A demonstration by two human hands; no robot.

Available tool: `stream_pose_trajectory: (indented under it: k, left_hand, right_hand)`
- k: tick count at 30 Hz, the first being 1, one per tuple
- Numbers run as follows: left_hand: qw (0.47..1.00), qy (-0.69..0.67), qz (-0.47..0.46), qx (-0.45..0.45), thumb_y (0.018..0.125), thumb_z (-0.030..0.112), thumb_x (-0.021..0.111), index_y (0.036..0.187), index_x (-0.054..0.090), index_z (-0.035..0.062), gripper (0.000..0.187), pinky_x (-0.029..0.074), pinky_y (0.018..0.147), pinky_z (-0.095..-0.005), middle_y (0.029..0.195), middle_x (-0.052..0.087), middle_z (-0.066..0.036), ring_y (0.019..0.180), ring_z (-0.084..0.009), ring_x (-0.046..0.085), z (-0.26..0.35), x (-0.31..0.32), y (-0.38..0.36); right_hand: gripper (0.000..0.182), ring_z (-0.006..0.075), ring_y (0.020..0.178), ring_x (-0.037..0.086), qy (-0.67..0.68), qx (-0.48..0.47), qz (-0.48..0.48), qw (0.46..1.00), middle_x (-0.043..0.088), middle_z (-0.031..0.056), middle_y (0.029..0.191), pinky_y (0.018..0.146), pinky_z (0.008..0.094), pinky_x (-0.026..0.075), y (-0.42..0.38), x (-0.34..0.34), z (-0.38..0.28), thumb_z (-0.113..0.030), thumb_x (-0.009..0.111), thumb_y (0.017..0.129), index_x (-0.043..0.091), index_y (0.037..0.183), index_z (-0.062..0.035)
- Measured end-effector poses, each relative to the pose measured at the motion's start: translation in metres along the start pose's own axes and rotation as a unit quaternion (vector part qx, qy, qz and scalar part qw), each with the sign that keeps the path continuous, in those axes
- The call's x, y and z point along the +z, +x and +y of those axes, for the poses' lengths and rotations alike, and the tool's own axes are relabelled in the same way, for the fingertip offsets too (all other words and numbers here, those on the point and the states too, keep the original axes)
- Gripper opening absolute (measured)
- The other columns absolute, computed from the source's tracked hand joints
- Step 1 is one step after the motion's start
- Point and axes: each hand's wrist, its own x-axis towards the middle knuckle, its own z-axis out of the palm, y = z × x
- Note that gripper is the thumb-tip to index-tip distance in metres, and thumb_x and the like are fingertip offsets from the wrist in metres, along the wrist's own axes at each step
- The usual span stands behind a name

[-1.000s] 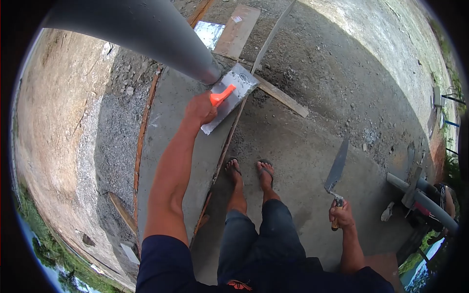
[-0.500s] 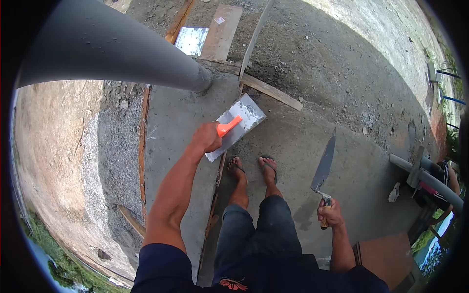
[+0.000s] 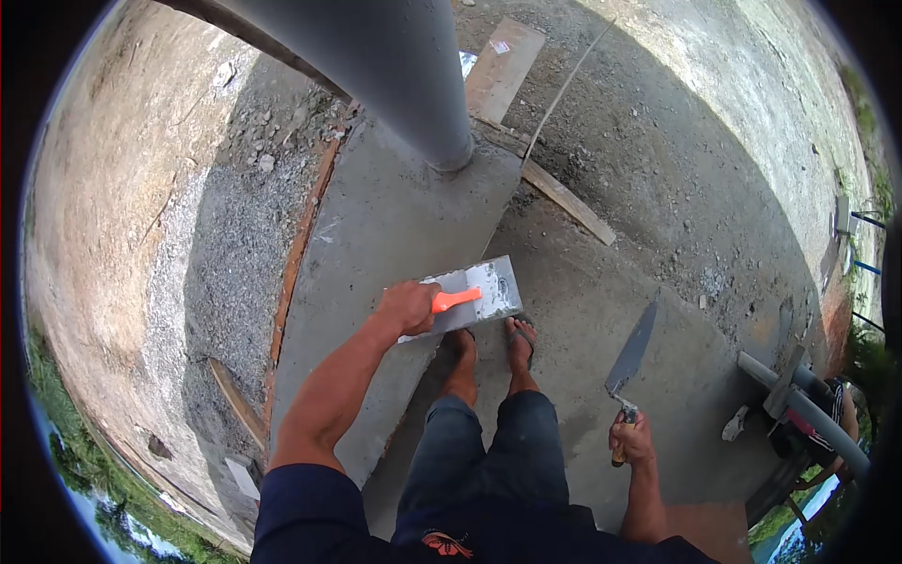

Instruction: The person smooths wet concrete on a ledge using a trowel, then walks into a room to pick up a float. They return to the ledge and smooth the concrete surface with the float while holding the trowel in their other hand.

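Note:
My left hand (image 3: 407, 307) is wrapped round the orange handle of a rectangular finishing trowel (image 3: 500, 285). Grey mortar smears the trowel's metal plate, which overlaps the edge of the raised concrete strip (image 3: 376, 216) and hides part of my feet in this view. Off to the right, my right hand (image 3: 633, 438) grips a pointed brick trowel (image 3: 635, 350) by its short handle, blade pointing away from me. Smooth grey concrete (image 3: 601, 301) lies beneath that blade.
A thick grey column (image 3: 404, 85) rises from the strip's far end. Wooden boards (image 3: 568, 202) edge the concrete, with another along the strip's left side (image 3: 303, 254). Gravel (image 3: 225, 254) lies left. At far right a person (image 3: 841, 414) is beside grey pipes (image 3: 827, 414).
My left hand and the finishing trowel have moved back toward my feet, and the plate has turned more level across the view. My view has shifted left; the right hand keeps its grip.

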Motion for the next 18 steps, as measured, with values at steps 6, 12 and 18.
stream_pose_trajectory:
  k: [6,12,18]
  left_hand:
    - [0.826,-0.511,0.171,-0.165,0.082,0.019,0.07,0.097,0.055,0.0001,0.029,0.052,0.053,-0.0329,0.078,0.061,-0.009,0.058,-0.0155,0.06,-0.054,-0.052,-0.074]
    - [0.756,-0.597,0.261,-0.062,0.09,0.028,0.065,0.099,0.05,0.001,0.032,0.048,0.047,-0.0326,0.071,0.055,-0.006,0.051,-0.0155,0.055,-0.06,-0.131,0.045]
    - [0.884,-0.283,0.366,-0.062,0.091,0.042,0.061,0.103,0.051,-0.0024,0.047,0.049,0.048,-0.0375,0.071,0.058,-0.011,0.052,-0.0225,0.061,-0.093,-0.103,0.165]
  right_hand:
    - [0.019,0.0171,0.043,0.055,-0.078,0.02,-0.003,0.997,0.056,0.0067,0.058,0.043,0.0312,0.047,-0.003,0.009,-0.037,-0.005,0.064,0.072,0.05,0.085,-0.0055]
    - [0.018,0.0171,0.043,0.055,-0.124,0.024,0.011,0.992,0.056,0.0066,0.058,0.044,0.0309,0.047,0.001,0.035,-0.068,-0.004,0.063,0.071,0.051,0.084,-0.0048]
    - [0.015,0.017,0.044,0.055,-0.145,0.033,0.052,0.988,0.056,0.0061,0.058,0.044,0.0305,0.047,-0.005,0.061,-0.074,-0.004,0.063,0.071,0.052,0.081,-0.0048]
